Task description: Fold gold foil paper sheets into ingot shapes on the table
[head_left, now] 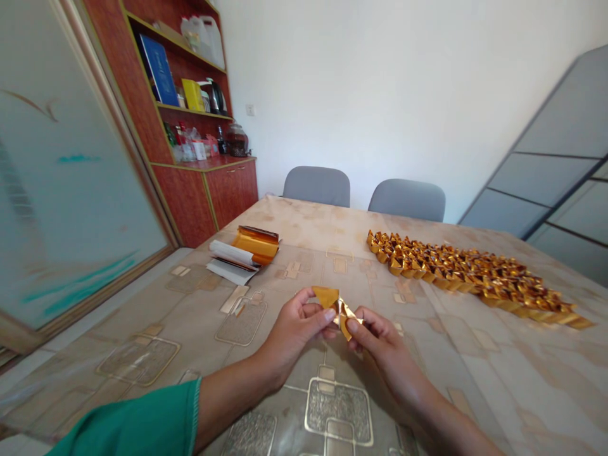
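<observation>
A piece of gold foil paper (336,305), partly folded, is pinched between my left hand (297,334) and my right hand (374,339). Its shiny gold side catches the light, and my fingertips hide part of it. To the right lie several rows of folded gold foil ingots (470,278), well beyond my right hand. Past my left hand sit a stack of gold foil sheets (255,244) and a white paper roll (231,253), on a white sheet (224,271).
Everything lies on a beige patterned tablecloth (304,234). Two grey chairs (316,186) stand beyond the far edge, before a red wooden cabinet (204,190) with shelves of bottles and boxes. A large glass panel (71,190) stands at the left.
</observation>
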A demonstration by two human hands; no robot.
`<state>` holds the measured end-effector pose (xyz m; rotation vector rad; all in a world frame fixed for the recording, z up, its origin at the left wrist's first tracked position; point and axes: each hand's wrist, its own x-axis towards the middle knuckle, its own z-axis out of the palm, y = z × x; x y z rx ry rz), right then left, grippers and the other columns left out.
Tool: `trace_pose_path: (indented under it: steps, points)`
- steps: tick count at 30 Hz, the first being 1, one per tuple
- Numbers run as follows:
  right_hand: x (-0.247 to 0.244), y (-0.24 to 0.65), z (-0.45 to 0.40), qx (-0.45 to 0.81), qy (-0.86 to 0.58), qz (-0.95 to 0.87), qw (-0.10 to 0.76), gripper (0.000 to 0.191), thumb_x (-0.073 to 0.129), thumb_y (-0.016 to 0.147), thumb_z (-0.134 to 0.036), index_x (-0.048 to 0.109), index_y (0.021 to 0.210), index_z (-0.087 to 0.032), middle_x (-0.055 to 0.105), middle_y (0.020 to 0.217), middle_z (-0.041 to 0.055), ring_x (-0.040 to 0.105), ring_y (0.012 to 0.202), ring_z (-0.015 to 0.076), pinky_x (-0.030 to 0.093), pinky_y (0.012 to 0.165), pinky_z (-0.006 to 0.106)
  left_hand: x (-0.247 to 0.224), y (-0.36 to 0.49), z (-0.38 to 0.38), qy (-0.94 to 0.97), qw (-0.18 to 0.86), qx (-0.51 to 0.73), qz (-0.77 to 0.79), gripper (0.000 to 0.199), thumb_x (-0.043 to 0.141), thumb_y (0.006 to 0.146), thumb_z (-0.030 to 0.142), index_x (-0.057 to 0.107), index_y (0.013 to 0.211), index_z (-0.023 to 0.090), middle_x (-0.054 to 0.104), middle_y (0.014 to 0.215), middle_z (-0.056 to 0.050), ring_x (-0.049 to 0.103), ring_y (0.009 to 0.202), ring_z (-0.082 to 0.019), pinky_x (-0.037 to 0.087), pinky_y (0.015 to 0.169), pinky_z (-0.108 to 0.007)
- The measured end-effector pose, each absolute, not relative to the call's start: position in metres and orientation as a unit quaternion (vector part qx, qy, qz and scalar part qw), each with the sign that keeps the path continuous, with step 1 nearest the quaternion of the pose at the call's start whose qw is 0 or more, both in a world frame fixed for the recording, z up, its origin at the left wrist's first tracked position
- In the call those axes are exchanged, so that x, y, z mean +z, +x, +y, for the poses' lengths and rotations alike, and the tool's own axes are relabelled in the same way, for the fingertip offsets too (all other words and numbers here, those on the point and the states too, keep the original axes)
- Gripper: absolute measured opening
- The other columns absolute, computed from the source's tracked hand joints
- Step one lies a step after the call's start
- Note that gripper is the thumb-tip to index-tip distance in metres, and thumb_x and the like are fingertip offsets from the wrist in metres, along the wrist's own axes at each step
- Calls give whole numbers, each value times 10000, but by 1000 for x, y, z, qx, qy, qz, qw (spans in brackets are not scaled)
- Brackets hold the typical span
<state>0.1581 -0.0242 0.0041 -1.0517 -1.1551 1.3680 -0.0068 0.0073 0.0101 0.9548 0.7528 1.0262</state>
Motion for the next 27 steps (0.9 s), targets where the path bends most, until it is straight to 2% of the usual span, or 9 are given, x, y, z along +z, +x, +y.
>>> trace_pose_path:
  steps: [3, 7, 9, 12, 18, 20, 23, 25, 27]
  points:
    - [9, 161, -22, 593, -447, -434, 510, 416, 775, 720, -537, 555, 631, -195, 522, 565, -30, 409, 535, 119, 318, 547, 250, 10, -10, 12, 505, 601, 506, 358, 358, 723, 778, 267, 557, 1086, 194, 680, 952, -52, 653, 889, -191, 513, 779, -309]
    - [11, 163, -21, 624, -438, -390, 516, 408, 798, 703, -515, 560, 635, -190, 559, 546, -23, 423, 511, 112, 316, 540, 245, 7, -15, 17, 653, 308, 559, 408, 306, 690, 749, 134, 594, 1029, 211, 613, 1025, -52, 591, 973, -206, 479, 851, -341]
    - [11, 162, -23, 630, -430, -387, 519, 396, 802, 704, -499, 572, 638, -184, 563, 541, -25, 426, 510, 108, 319, 539, 241, 7, -17, 16, 725, 179, 541, 386, 270, 681, 761, 113, 649, 1001, 232, 603, 1052, -57, 569, 993, -218, 456, 874, -359]
    - [10, 160, -25, 641, -422, -383, 514, 375, 804, 703, -482, 583, 648, -184, 549, 524, -36, 427, 496, 104, 335, 534, 244, 9, -19, 13, 810, 88, 482, 322, 174, 669, 816, 146, 722, 928, 269, 659, 1022, -61, 573, 963, -227, 426, 863, -362]
    - [9, 159, -26, 619, -440, -421, 496, 417, 707, 780, -548, 550, 611, -200, 514, 501, -29, 407, 469, 116, 333, 506, 263, 11, -18, 11, 857, 83, 425, 279, 211, 598, 870, 156, 752, 917, 293, 743, 866, -55, 582, 794, -223, 398, 779, -357]
    - [11, 161, -26, 552, -460, -456, 526, 382, 646, 829, -563, 616, 718, -199, 553, 589, -9, 460, 541, 144, 361, 538, 275, 12, -18, 12, 841, 109, 442, 293, 198, 588, 868, 151, 749, 884, 264, 732, 848, -70, 592, 793, -222, 408, 762, -345]
    - [16, 166, -26, 407, -473, -541, 564, 269, 699, 822, -459, 662, 963, -234, 598, 810, 11, 527, 728, 182, 412, 662, 296, 13, -16, 14, 794, 185, 469, 339, 148, 618, 824, 134, 719, 772, 230, 695, 763, -52, 596, 752, -207, 420, 719, -313]
    - [20, 167, -25, 336, -458, -615, 547, 189, 725, 814, -371, 677, 948, -246, 611, 868, 21, 540, 806, 199, 416, 737, 316, 14, -14, 13, 763, 247, 468, 372, 128, 647, 777, 119, 690, 704, 215, 669, 698, -25, 586, 688, -186, 417, 672, -286]
    - [22, 168, -25, 301, -442, -663, 523, 84, 697, 849, -323, 685, 854, -239, 625, 850, 27, 552, 836, 208, 408, 773, 328, 15, -12, 10, 737, 308, 455, 393, 118, 662, 746, 116, 675, 665, 201, 657, 659, -11, 579, 642, -169, 415, 638, -267]
